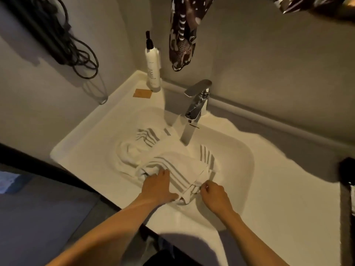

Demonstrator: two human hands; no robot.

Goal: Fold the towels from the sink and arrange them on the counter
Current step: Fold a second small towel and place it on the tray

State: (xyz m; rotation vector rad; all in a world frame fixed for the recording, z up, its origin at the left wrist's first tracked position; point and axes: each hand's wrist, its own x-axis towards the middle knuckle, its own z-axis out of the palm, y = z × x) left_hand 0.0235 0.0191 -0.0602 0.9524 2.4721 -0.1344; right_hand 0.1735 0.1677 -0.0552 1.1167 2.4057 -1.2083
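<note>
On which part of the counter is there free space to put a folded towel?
The widest bare patch is the counter right of the sink, reaching back to the wall. The back left corner is crowded by the bottle and a brown card. The basin holds the towels and both hands.
</note>
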